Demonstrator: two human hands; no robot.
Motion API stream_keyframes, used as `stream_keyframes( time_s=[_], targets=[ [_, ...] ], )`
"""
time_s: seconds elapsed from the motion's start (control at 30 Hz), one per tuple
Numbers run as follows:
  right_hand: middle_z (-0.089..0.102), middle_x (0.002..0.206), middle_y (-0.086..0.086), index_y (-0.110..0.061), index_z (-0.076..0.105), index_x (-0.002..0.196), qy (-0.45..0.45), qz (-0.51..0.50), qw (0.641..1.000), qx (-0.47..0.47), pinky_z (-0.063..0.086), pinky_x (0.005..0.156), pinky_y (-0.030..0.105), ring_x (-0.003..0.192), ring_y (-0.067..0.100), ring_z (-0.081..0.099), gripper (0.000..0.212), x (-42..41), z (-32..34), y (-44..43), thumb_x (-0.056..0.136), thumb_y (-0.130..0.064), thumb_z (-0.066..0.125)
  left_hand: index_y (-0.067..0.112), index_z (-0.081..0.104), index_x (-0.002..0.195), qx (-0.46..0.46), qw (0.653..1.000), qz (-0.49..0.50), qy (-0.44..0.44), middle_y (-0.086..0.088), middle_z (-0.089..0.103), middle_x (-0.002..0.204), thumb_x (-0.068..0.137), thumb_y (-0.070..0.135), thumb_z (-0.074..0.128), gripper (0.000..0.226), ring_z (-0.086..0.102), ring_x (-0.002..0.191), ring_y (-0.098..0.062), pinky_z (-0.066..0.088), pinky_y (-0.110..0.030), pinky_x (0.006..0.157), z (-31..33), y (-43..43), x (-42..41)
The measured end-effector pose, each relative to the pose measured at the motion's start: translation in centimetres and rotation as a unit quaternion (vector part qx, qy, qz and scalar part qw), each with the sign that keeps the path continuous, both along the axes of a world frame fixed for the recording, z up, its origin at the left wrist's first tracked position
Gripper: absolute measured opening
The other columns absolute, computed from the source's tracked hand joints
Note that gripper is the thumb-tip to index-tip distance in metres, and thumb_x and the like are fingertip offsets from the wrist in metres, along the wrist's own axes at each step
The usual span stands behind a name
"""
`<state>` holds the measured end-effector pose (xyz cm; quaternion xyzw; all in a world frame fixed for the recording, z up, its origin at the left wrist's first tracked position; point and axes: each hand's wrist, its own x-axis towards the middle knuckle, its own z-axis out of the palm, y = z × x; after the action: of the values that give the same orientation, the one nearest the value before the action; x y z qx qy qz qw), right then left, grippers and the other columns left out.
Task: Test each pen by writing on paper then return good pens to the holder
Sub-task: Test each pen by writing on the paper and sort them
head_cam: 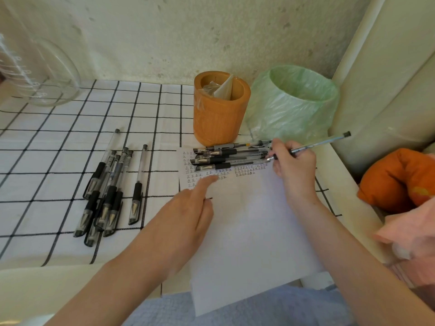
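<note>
A white sheet of paper point(249, 222) lies on the checked tablecloth, with rows of small written marks along its top. My right hand point(294, 165) grips a clear pen point(320, 142) in writing pose, its tip on the paper's upper right. My left hand point(188, 215) rests on the paper's left edge, forefinger stretched out flat. Several capped black-grip pens point(226, 156) lie in a row across the paper's top. Another pile of pens point(108, 191) lies to the left on the cloth. The orange pen holder point(219, 121) stands behind the paper, with crumpled plastic wrap inside.
A small bin lined with a green plastic bag point(294, 102) stands right of the holder. A clear glass jar point(40, 74) sits at the far left. An orange cushion point(397, 180) and pink cloth point(409, 234) lie at the right. The wall point(164, 36) is close behind.
</note>
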<state>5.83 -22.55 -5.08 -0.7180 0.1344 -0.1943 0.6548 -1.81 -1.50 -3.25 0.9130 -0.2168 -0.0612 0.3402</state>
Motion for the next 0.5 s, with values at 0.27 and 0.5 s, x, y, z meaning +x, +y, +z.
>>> stream_keyframes(
  time_s=[0.27, 0.5],
  targets=[
    [0.041, 0.044, -0.003, -0.008, 0.056, 0.073, 0.073, 0.15, 0.964, 0.208, 0.022, 0.037, 0.019, 0.037, 0.011, 0.031, 0.027, -2.1, 3.4, 1.7, 0.094, -0.025, 0.055, 0.039, 0.033, 0.132, -0.225, 0.969, 0.083, 0.058, 0.015, 0.065, 0.091, 0.089, 0.014, 0.056, 0.055, 0.058, 0.091, 0.003, 0.04, -0.003, 0.081, 0.9, -0.5, 0.7],
    [0.044, 0.044, 0.0, -0.016, 0.051, 0.058, 0.095, 0.22, 0.958, 0.155, 0.022, 0.036, 0.019, 0.036, 0.012, 0.035, 0.033, -4.6, 4.5, 3.4, 0.089, -0.024, 0.061, 0.042, 0.04, 0.125, -0.324, 0.937, 0.117, 0.051, 0.018, 0.062, 0.099, 0.068, 0.012, 0.076, 0.074, 0.063, 0.078, -0.007, 0.047, -0.012, 0.081, 1.7, -0.5, 0.8]
  ],
)
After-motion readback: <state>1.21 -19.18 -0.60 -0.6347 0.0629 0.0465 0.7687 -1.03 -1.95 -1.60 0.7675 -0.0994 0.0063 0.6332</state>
